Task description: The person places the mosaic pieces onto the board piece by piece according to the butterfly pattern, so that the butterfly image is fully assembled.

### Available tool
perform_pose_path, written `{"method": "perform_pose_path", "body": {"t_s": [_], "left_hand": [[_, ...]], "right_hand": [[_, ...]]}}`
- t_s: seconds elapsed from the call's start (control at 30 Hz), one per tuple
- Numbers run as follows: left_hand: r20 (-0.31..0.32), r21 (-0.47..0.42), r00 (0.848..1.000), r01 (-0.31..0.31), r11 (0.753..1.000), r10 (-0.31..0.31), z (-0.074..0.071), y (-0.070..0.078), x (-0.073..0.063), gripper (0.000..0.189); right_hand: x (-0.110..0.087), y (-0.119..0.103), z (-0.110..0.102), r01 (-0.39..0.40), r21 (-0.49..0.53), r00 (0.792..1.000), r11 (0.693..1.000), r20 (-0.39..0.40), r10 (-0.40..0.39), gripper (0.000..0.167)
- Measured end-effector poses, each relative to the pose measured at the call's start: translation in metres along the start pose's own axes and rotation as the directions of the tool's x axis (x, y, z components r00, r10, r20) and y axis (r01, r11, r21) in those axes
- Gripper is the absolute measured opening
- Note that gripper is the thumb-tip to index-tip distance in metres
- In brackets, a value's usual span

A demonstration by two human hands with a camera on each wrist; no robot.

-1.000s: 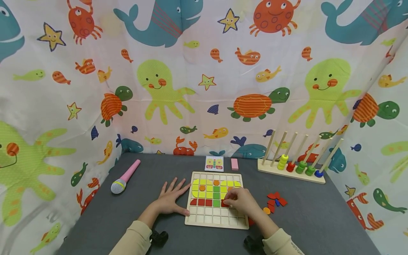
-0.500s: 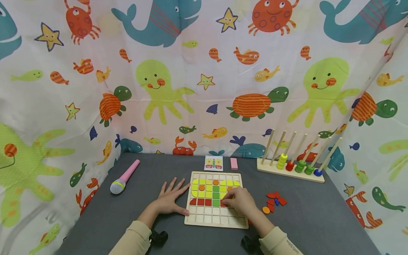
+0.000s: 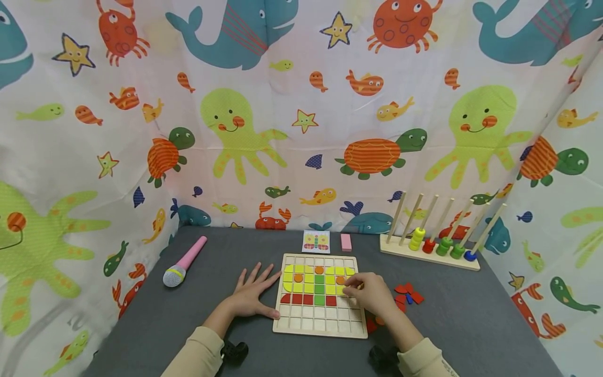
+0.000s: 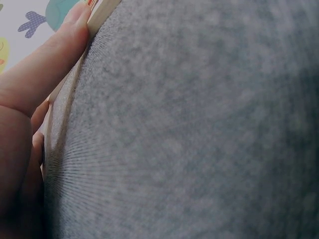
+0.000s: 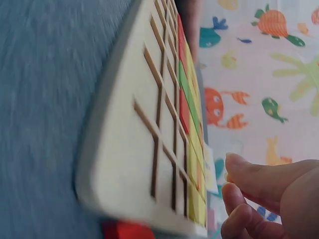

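A wooden grid board (image 3: 319, 334) lies on the dark table, with yellow tiles (image 3: 309, 288), orange discs (image 3: 319, 270), a green column (image 3: 319, 289) and a row of red tiles (image 3: 297, 299) in its cells. My left hand (image 3: 253, 296) rests spread at the board's left side, thumb on its edge; the left wrist view shows that thumb (image 4: 47, 69) against the wooden rim. Over the board's right side hovers my right hand (image 3: 372, 294). In the right wrist view its fingers (image 5: 239, 211) bend loosely near the thumb, with nothing seen between them. A red tile (image 3: 331, 301) sits right of the green column.
Loose red pieces (image 3: 414, 296) and a blue one (image 3: 409, 298) lie right of the board; more red pieces (image 3: 371, 325) are by its lower right edge. Behind are a pattern card (image 3: 316, 241), pink block (image 3: 346, 242) and peg stand (image 3: 431, 253). A toy microphone (image 3: 185, 262) lies left.
My right hand has let go of the red tile, now in the cell right of the green column, and moved right and slightly up. My left hand has stayed put.
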State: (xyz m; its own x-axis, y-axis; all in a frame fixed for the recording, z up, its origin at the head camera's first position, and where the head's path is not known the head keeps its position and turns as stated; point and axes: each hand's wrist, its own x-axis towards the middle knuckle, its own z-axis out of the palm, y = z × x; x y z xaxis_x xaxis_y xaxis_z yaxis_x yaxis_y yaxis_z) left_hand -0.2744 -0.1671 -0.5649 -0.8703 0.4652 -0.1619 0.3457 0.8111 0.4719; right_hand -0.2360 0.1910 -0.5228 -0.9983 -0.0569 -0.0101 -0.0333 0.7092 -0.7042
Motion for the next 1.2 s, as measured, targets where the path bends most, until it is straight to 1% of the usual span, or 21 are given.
{"method": "perform_pose_path", "body": {"t_s": [0.1,0.2,0.43,0.63,0.77,0.87,0.97,1.07,1.13,1.2], "left_hand": [[-0.001,0.000,1.000,-0.001,1.000,0.001,0.000,0.000,0.000,0.117],[0.000,0.000,1.000,-0.003,1.000,0.003,0.001,0.000,0.000,0.117],[0.002,0.003,1.000,-0.001,1.000,0.001,0.002,-0.001,0.001,0.117],[-0.001,-0.004,1.000,-0.006,1.000,0.006,0.003,-0.002,0.001,0.117],[-0.008,-0.008,1.000,-0.014,1.000,0.014,0.004,-0.005,0.001,0.118],[-0.015,-0.009,1.000,-0.018,1.000,0.017,0.004,-0.006,0.002,0.118],[-0.021,-0.007,0.999,-0.024,1.000,0.024,0.004,-0.006,0.003,0.118],[-0.020,-0.004,0.999,-0.027,1.000,0.027,0.003,-0.005,0.003,0.118],[-0.018,0.002,1.000,-0.026,1.000,0.026,0.004,-0.005,0.003,0.119],[-0.018,0.006,1.000,-0.025,1.000,0.025,0.004,-0.006,0.003,0.120]], "right_hand": [[-0.001,0.008,-0.012,-0.010,0.000,1.000,1.000,-0.023,0.010,0.010],[-0.003,0.018,-0.024,-0.037,-0.009,0.998,0.999,-0.047,0.037,0.014],[-0.012,0.043,-0.051,-0.097,-0.033,0.991,0.995,-0.092,0.093,0.017],[-0.020,0.063,-0.065,-0.129,-0.042,0.987,0.991,-0.102,0.124,0.023],[-0.024,0.074,-0.073,-0.137,-0.053,0.984,0.989,-0.125,0.129,0.026],[-0.028,0.083,-0.078,-0.140,-0.062,0.982,0.988,-0.139,0.130,0.032],[-0.033,0.095,-0.081,-0.164,-0.086,0.973,0.983,-0.180,0.147,0.040],[-0.036,0.107,-0.084,-0.217,-0.111,0.956,0.970,-0.225,0.188,0.052],[-0.036,0.114,-0.085,-0.245,-0.128,0.949,0.961,-0.236,0.211,0.057],[-0.037,0.119,-0.086,-0.270,-0.138,0.944,0.953,-0.232,0.234,0.057]]}}
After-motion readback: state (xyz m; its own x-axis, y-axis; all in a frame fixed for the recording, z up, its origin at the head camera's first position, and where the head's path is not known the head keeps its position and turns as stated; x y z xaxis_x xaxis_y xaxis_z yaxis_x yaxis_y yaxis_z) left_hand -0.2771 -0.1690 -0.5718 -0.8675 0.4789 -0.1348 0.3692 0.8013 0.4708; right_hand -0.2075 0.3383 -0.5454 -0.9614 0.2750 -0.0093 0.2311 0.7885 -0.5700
